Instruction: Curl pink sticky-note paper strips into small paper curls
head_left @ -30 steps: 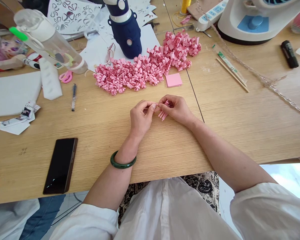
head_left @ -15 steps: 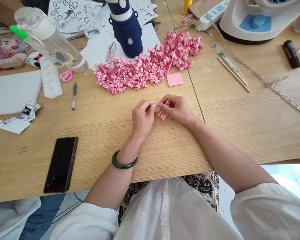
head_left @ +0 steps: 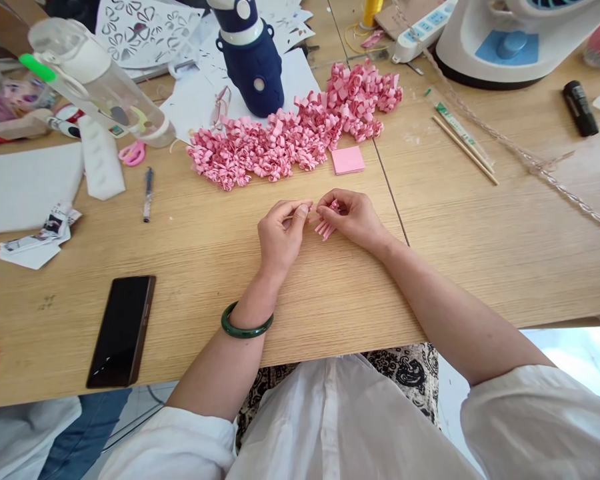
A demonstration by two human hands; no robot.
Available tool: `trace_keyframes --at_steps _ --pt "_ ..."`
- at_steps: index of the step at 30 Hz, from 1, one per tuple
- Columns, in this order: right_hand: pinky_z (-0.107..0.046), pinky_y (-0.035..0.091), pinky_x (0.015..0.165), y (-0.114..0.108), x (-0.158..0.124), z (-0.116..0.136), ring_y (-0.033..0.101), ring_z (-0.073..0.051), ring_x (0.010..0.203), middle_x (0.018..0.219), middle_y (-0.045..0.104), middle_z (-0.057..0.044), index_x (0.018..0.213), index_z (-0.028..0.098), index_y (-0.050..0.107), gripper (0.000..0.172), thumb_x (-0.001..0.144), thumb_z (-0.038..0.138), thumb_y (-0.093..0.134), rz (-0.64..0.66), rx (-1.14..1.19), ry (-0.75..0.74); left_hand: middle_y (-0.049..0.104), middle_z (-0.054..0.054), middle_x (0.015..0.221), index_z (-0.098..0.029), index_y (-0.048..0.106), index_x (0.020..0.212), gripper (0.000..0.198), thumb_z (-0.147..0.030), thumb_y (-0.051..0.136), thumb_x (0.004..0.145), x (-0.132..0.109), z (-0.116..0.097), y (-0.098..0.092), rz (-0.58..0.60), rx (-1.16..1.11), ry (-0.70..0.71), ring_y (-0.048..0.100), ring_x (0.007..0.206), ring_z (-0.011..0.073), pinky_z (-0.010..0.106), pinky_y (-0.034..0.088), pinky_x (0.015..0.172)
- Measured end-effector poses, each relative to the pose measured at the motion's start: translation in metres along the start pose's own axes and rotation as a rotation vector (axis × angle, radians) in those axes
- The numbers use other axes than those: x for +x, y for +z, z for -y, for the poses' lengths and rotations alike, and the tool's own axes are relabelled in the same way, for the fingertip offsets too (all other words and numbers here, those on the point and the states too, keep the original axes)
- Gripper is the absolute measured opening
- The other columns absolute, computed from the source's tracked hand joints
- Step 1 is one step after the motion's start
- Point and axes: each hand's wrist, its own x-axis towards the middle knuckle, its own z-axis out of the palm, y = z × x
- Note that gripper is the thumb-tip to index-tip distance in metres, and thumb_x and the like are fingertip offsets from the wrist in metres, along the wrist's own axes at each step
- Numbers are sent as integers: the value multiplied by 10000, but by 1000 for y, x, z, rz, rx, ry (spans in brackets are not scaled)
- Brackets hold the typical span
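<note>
A small piece of fringed pink paper hangs from my right hand, which is closed in a pinch around its upper part. Its cut strips point down toward the table, and a curled bit shows above the fingers. Close beside it, my left hand pinches with thumb and forefinger at what looks like one thin strip of this paper, mostly hidden by the fingertips. Just beyond the hands lies a small stack of pink paper squares. Behind it stretches a long heap of curled pink paper flowers.
A navy bottle stands behind the heap, a clear bottle at left. A phone, pen and pink scissors lie left. Right are wooden sticks, a twisted cord and a white appliance.
My left hand has shifted slightly left, so a small gap shows between its fingertips and my right hand. The right hand keeps its pinch on the fringed paper.
</note>
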Motion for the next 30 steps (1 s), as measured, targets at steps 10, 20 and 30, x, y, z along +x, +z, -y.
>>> trace_keyframes --at_steps 10,20,30 --pt "-292 591 540 -2 1 -1 669 -152 562 623 675 10 802 211 610 107 873 257 676 0 -31 2 787 14 860 -224 802 821 92 -183 733 866 0 -4 -1 10 84 -2 711 808 153 267 558 791" --pt "-284 550 568 -3 2 -4 630 -147 597 643 650 5 806 207 618 106 881 273 656 -17 -83 -16 802 33 942 -207 816 889 94 -271 773 835 1 0 -2 10 -79 -39 742 859 154 256 590 793" --pt "-249 419 588 -6 3 -2 525 -100 613 668 622 18 779 170 661 82 850 209 670 -75 -257 -150 812 37 947 -195 810 879 91 -209 742 819 -1 -2 0 26 -58 -74 755 884 158 271 610 852"
